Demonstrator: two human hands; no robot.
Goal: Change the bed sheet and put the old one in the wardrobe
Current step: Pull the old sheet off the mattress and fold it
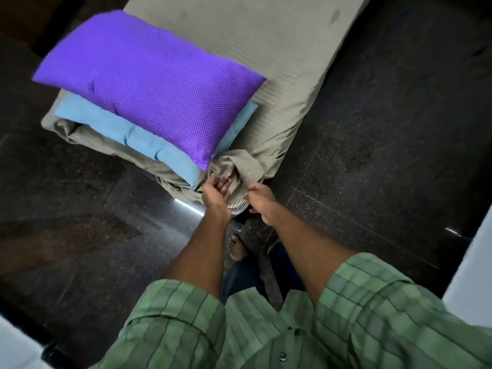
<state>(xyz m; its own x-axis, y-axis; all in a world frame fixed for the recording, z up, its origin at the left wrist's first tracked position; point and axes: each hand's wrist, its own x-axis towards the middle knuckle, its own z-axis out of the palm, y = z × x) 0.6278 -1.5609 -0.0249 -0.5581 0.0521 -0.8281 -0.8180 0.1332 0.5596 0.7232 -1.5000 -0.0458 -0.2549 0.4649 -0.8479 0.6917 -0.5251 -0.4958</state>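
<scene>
A beige striped bed sheet [279,49] covers a low mattress on the floor, bunched and loosened at the near corner [239,166]. A purple dotted pillow [149,81] lies on a folded light blue cloth [149,145] at the mattress's near end. My left hand [217,189] has its fingers curled into the bunched sheet corner. My right hand [257,194] pinches the sheet's edge just to the right, beside a patterned bit of mattress [238,209] showing underneath.
Dark polished stone floor [372,129] surrounds the mattress. My bare foot [237,249] stands close to the corner. White surfaces show at the lower left [16,347] and right edge [474,262].
</scene>
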